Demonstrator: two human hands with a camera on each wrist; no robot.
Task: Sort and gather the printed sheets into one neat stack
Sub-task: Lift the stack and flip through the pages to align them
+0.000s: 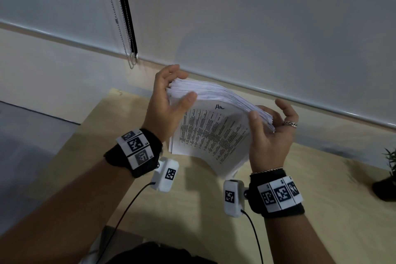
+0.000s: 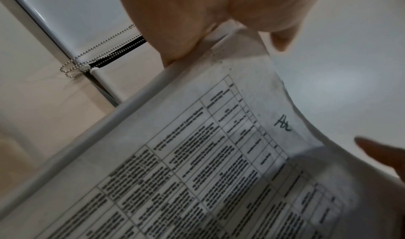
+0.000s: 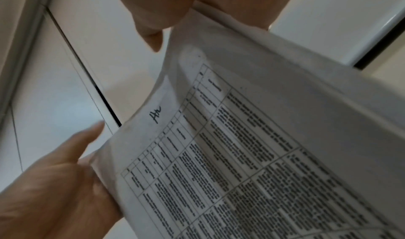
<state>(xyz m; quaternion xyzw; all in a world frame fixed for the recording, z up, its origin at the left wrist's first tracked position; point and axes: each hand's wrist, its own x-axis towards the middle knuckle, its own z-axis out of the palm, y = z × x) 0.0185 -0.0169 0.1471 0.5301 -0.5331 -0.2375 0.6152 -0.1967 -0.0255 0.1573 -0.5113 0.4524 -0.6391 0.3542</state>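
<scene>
Wooden desk [image 1: 192, 210] | sheet stack [image 1: 214, 130] held between left hand [image 1: 165, 111], right hand [image 1: 270, 135]

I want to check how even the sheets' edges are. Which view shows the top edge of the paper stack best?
The head view: the paper stack shows its fanned top edge between the left hand and right hand. Both wrist views show only the printed front sheet, not the layered edges.

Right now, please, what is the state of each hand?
Left hand: holding the left edge of the stack of printed sheets.
Right hand: holding the stack's right edge, thumb in front.
</scene>
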